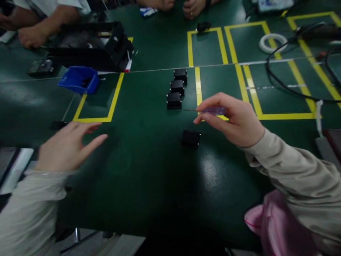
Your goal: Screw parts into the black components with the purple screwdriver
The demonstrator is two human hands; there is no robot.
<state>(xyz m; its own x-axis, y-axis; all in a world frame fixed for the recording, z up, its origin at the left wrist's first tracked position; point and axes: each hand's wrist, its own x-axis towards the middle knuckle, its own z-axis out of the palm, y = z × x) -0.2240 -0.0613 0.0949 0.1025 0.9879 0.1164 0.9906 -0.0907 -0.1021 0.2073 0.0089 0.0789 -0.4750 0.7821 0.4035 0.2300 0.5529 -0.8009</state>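
Right hand (237, 121), with grip closed: thumb and fingertips pinch the handle of a screwdriver (217, 111) above the worktop (149, 170). The handle lies within the grip, its butt toward the palm, while the thin shaft projects out of the fingertips to the person's left, roughly level. The shaft's tip ends just beside the lower right corner of the nearest block (174, 99) in a slanting row; whether the two touch cannot be told. The middle block (177, 86) and far block (180, 75) continue this row away from the person, slightly rightward, all three black with bright points at their sides. A loose block (191, 138) lies apart from the row, on the near side of the screwdriver and to the left of the right wrist, with two bright points along its right edge. Left hand (64, 147), with grip spread and holding nothing: thumb and fingers stand apart, pointing toward the row but well short of it. Beyond this hand sits a blue bin (78, 81) containing dark pieces, in front of a long black frame (87, 49).
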